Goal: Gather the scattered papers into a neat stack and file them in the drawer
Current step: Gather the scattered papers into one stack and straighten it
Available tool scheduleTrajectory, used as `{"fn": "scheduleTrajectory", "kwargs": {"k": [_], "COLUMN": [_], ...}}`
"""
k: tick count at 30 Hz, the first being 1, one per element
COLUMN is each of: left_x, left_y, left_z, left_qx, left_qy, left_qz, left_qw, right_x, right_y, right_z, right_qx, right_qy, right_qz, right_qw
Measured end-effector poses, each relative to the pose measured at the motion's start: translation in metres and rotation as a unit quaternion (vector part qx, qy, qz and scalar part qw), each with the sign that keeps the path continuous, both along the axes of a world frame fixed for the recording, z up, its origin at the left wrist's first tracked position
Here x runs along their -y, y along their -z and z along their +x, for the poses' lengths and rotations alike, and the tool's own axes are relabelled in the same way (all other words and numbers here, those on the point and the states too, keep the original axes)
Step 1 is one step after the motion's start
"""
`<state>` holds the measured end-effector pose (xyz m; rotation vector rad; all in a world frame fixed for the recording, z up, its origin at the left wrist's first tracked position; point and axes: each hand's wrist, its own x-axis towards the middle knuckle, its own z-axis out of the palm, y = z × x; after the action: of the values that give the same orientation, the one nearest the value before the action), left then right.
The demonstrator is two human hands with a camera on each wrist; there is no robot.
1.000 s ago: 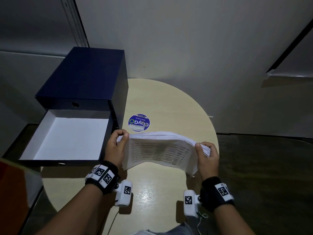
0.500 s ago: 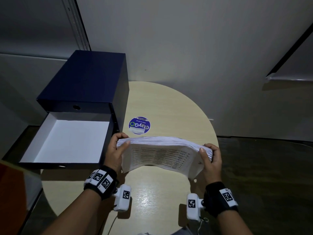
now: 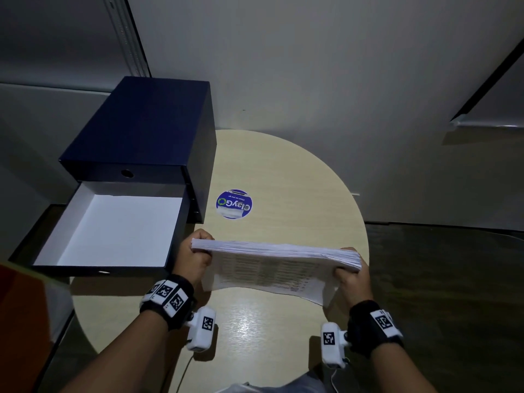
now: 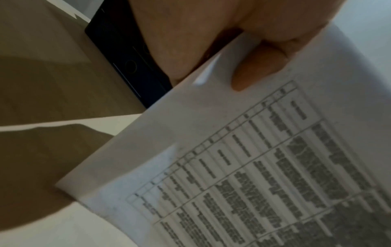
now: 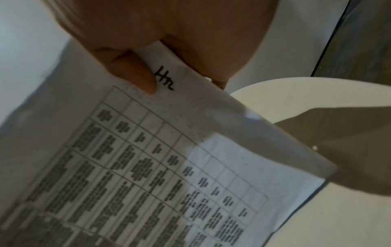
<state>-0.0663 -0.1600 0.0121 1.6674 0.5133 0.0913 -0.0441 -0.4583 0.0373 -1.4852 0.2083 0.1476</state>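
Observation:
A thick stack of printed papers (image 3: 272, 268) stands on its long edge above the round table (image 3: 283, 171), its printed face toward me. My left hand (image 3: 195, 256) grips the stack's left end and my right hand (image 3: 350, 272) grips its right end. The left wrist view shows the thumb (image 4: 256, 66) pressed on the printed sheet (image 4: 253, 167). In the right wrist view the thumb (image 5: 131, 71) pinches the sheet (image 5: 148, 167) beside a handwritten mark. The dark blue drawer box (image 3: 147, 129) stands at the left, its white-lined drawer (image 3: 113, 231) pulled out and holding nothing.
A round blue and white sticker (image 3: 234, 204) lies on the table beyond the papers. Grey walls close behind the table. Dark floor (image 3: 439, 293) lies to the right. An orange and white object (image 3: 25, 321) shows at the lower left edge.
Both hands have lowered the stack toward me, and the papers' top edge looks more even. The grips at both ends are unchanged.

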Motion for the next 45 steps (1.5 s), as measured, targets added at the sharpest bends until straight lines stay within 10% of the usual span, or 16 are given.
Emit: {"fn": "scheduleTrajectory", "kwargs": {"k": [21, 27, 32, 35, 38, 41, 45], "left_x": [0.000, 0.039, 0.045, 0.036, 0.027, 0.020, 0.029], "left_y": [0.013, -0.047, -0.091, -0.094, -0.098, -0.095, -0.091], "left_z": [0.006, 0.020, 0.034, 0.032, 0.028, 0.023, 0.020], "left_qx": [-0.018, 0.170, 0.250, 0.256, 0.244, 0.221, 0.211], "left_qy": [-0.069, 0.107, 0.152, 0.082, 0.025, 0.011, 0.027], "left_qz": [0.027, 0.346, 0.298, 0.225, 0.106, -0.010, -0.004], "left_qw": [0.997, 0.916, 0.908, 0.936, 0.964, 0.975, 0.977], "right_x": [0.018, -0.011, -0.051, -0.049, -0.027, -0.022, -0.037], "right_y": [-0.001, -0.085, -0.140, -0.144, -0.124, -0.095, -0.061], "right_z": [0.028, 0.062, 0.061, 0.057, 0.052, 0.043, 0.039], "right_qx": [0.071, 0.357, 0.453, 0.446, 0.310, 0.136, 0.089], "right_qy": [-0.038, -0.117, -0.188, -0.048, 0.094, -0.010, -0.090], "right_qz": [-0.195, -0.420, -0.445, -0.526, -0.461, -0.146, -0.083], "right_qw": [0.978, 0.826, 0.750, 0.723, 0.826, 0.980, 0.988]}}
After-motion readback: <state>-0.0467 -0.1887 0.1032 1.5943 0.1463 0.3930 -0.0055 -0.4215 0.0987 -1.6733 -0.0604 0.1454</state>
